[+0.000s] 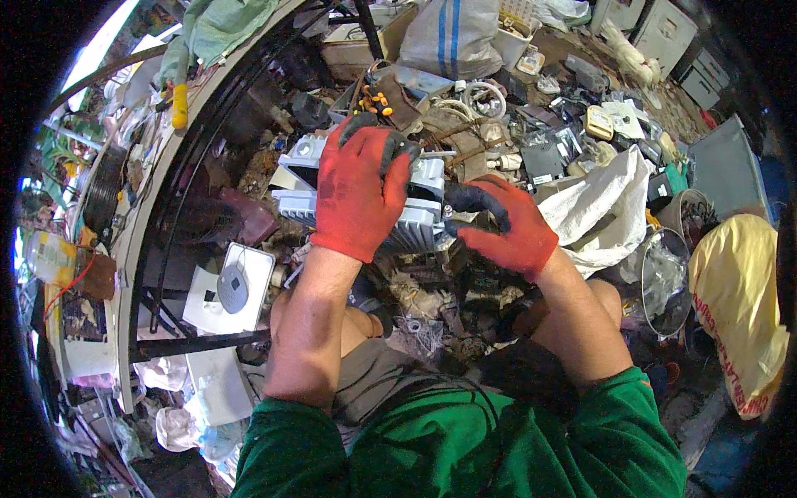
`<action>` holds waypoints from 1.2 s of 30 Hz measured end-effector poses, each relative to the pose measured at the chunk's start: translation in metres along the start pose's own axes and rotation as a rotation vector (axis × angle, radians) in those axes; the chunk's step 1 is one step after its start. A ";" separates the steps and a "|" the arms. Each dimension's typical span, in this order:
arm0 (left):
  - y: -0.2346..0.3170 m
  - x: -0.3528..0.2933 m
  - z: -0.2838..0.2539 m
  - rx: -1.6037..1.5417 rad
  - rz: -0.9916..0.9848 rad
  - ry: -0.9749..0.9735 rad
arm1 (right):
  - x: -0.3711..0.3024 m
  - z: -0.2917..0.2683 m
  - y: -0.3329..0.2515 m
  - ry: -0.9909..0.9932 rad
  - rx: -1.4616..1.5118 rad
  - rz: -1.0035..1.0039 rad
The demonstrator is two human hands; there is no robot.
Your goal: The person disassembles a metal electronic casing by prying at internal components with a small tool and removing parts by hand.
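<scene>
A grey finned metal housing is up in front of me, its two halves parted by a dark gap. My left hand, in a red glove with dark fingertips, grips it from above, fingers curled over the far half. My right hand, gloved alike, is at the housing's right end. Its thumb and fingers close around a small metal bolt at that corner. Whether the fingertips touch the bolt or only hover beside it is hard to see. The inside of the housing is mostly hidden.
Scrap electronics and cables lie beyond my hands, with a white woven sack at the right. A black metal frame stands to my left, near a white panel with a round grey disc. A yellow sack sits far right.
</scene>
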State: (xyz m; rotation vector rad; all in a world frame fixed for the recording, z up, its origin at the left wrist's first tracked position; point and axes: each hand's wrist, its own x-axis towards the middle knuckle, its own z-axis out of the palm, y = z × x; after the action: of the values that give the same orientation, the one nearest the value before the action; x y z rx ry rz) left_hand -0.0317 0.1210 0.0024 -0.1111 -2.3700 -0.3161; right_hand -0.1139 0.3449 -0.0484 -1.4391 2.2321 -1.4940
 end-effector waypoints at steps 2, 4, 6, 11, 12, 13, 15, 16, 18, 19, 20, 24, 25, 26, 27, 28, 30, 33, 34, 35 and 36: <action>0.000 -0.001 0.000 -0.001 0.006 0.005 | -0.001 0.005 -0.004 0.023 -0.019 0.050; 0.000 0.000 -0.001 0.003 0.020 0.009 | -0.002 0.007 -0.003 0.043 -0.029 0.060; 0.000 0.001 -0.001 -0.003 0.020 0.009 | -0.002 0.011 0.004 0.052 -0.030 0.026; -0.003 -0.003 0.001 -0.005 -0.005 0.001 | -0.001 0.008 0.001 0.096 0.024 0.001; -0.002 -0.002 0.001 -0.002 -0.005 -0.004 | -0.001 0.006 -0.002 0.109 0.043 0.000; -0.001 -0.002 0.000 0.001 -0.005 -0.008 | -0.002 0.007 -0.001 0.086 0.011 0.019; 0.000 -0.002 0.000 0.012 -0.009 -0.009 | -0.003 0.009 0.001 0.042 -0.051 0.057; 0.000 -0.002 0.000 0.019 -0.013 -0.004 | -0.003 0.009 0.002 0.049 -0.045 0.045; 0.000 -0.002 0.001 0.032 -0.031 -0.014 | -0.003 0.009 0.003 0.068 -0.036 0.017; 0.000 -0.002 0.002 0.037 -0.044 -0.028 | -0.003 0.009 0.005 0.073 -0.055 0.015; 0.000 -0.003 0.002 0.043 -0.057 -0.041 | -0.005 0.011 0.007 0.080 -0.074 0.012; 0.002 -0.004 -0.002 0.038 -0.045 -0.020 | -0.001 0.006 -0.005 0.081 -0.071 0.016; 0.001 -0.003 -0.003 0.023 -0.056 -0.052 | -0.002 0.007 -0.009 0.109 -0.067 0.064; 0.001 -0.002 -0.003 0.008 -0.067 -0.085 | -0.002 0.007 -0.006 0.090 -0.072 0.043; 0.002 -0.004 -0.001 0.027 -0.069 -0.074 | -0.002 0.009 -0.003 0.069 -0.077 0.028; 0.002 -0.003 -0.001 0.030 -0.054 -0.068 | -0.003 0.010 0.000 0.048 -0.082 0.012; 0.001 -0.003 -0.002 0.035 -0.028 -0.059 | -0.004 0.009 0.003 0.060 -0.064 -0.017; 0.004 -0.002 -0.002 0.036 -0.035 -0.066 | -0.004 0.011 0.001 0.098 -0.006 -0.020; 0.003 -0.002 -0.002 0.036 -0.040 -0.069 | -0.003 0.007 -0.002 0.096 0.035 -0.013; 0.002 -0.003 -0.002 0.043 -0.040 -0.066 | -0.003 0.005 -0.003 0.094 0.075 -0.007; 0.001 -0.004 -0.001 0.048 -0.041 -0.062 | -0.003 0.006 -0.001 0.071 0.023 -0.006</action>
State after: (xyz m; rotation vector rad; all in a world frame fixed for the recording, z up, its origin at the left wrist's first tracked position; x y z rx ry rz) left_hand -0.0278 0.1221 0.0010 -0.0499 -2.4417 -0.2792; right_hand -0.1084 0.3435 -0.0519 -1.4094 2.2447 -1.5907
